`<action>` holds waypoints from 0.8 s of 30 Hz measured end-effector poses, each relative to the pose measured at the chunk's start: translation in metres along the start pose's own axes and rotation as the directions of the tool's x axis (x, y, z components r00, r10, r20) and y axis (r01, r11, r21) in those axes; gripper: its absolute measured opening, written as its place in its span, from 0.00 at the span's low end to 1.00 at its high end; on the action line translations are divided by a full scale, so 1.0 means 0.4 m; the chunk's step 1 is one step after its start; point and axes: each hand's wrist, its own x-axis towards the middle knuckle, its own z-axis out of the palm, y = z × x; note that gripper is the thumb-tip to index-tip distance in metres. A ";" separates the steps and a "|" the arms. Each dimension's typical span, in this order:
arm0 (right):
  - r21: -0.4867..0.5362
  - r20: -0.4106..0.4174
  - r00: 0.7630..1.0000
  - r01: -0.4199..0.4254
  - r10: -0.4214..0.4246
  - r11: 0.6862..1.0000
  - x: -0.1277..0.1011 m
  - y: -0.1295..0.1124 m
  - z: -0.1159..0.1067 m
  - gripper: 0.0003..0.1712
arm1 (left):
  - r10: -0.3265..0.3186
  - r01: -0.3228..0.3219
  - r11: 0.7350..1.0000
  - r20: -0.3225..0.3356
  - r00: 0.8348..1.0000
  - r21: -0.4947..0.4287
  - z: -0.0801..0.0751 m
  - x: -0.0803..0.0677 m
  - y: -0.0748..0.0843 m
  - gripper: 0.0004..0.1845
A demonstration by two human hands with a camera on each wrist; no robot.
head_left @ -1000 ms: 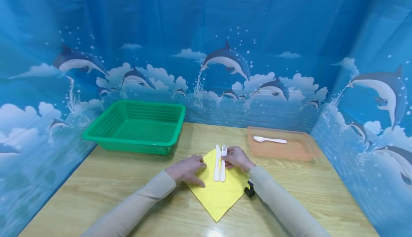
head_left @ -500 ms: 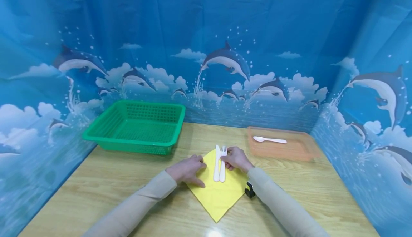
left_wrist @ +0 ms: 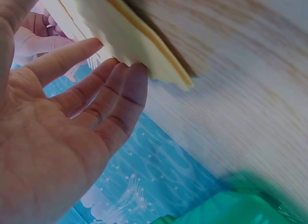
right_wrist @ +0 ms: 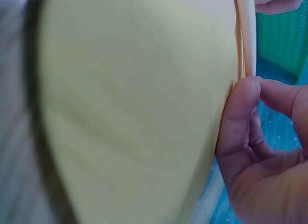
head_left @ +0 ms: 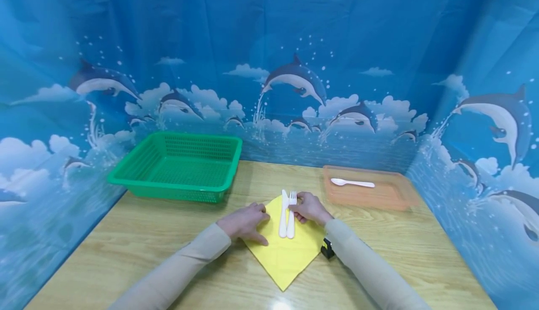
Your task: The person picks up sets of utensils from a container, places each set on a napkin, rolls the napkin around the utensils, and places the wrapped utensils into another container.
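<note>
A yellow napkin (head_left: 284, 263) lies on the wooden table, one corner toward me. On it a white plastic knife (head_left: 283, 219) and a white plastic fork (head_left: 291, 228) lie side by side, tines and blade tip pointing away. My right hand (head_left: 310, 208) pinches the fork below its tines between thumb and index finger; the right wrist view shows this pinch (right_wrist: 260, 82) at the napkin's surface. My left hand (head_left: 243, 223) rests its fingertips on the napkin's left edge, fingers spread and only slightly bent, holding nothing.
A green perforated basket (head_left: 177, 189) stands at the back left. At the back right is a translucent orange tray (head_left: 391, 203) with a white spoon (head_left: 353, 183) in it. A small black object (head_left: 327, 248) sits by my right wrist. A blue dolphin-print curtain (head_left: 202, 57) surrounds the table.
Almost nothing differs. My right hand stays at the fork with only a tiny shift, and the left hand keeps its place on the napkin.
</note>
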 end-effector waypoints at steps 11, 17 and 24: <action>0.010 0.011 1.000 -0.009 0.009 1.000 0.001 0.001 -0.005 0.37 | 0.005 -0.005 1.000 0.000 1.000 -0.008 0.002 0.001 -0.001 0.38; 0.026 0.011 1.000 -0.016 0.016 1.000 0.001 0.001 -0.005 0.40 | 0.014 -0.013 1.000 -0.004 1.000 0.004 0.002 0.001 -0.003 0.38; 0.028 0.023 1.000 -0.018 0.017 0.999 0.000 0.004 -0.007 0.40 | 0.013 -0.013 1.000 -0.010 1.000 -0.007 0.004 -0.002 -0.004 0.38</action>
